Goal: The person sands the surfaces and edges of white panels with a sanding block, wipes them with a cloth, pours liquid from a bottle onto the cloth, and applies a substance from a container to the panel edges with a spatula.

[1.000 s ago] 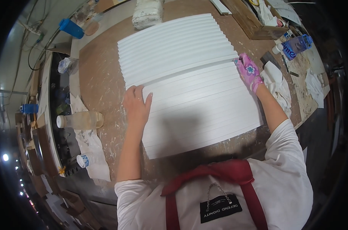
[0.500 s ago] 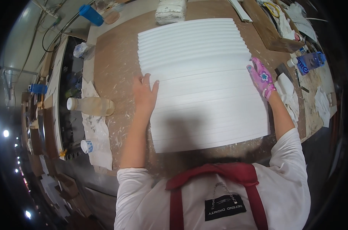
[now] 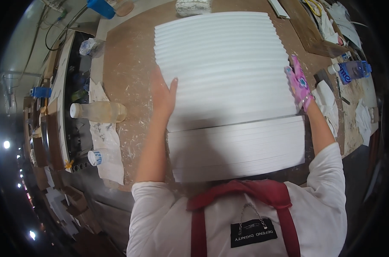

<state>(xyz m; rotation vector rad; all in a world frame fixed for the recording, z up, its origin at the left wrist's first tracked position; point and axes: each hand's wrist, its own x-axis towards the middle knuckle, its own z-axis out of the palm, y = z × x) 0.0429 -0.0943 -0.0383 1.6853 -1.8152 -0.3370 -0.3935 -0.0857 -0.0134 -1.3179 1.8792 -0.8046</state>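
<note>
Long white slats (image 3: 220, 64) lie side by side across the board in front of me. The far and middle ones form a rippled surface. A dark seam parts them from the flat, close-packed nearer slats (image 3: 237, 147). My bare left hand (image 3: 163, 95) lies along the left ends of the rippled slats, fingers stretched out and thumb apart. At their right ends is my right hand (image 3: 300, 88), in a pink flowered glove, its fingers extended and spread. Neither hand is closed round a slat. A shadow falls over the middle of the nearer slats.
Left of the brown board (image 3: 130, 55) lies a bottle of yellowish liquid (image 3: 104, 112), near a white cup (image 3: 95, 157). A wrapped white bundle (image 3: 193, 7) sits at the far edge. On the right are a wooden box (image 3: 316, 40), a blue-labelled bottle (image 3: 353, 71) and cloths (image 3: 327, 105).
The ripples, earlier only on the far slats, now reach nearer to me, down to a seam that has appeared. My hands remain at the slats' ends; the gloved fingers are straighter.
</note>
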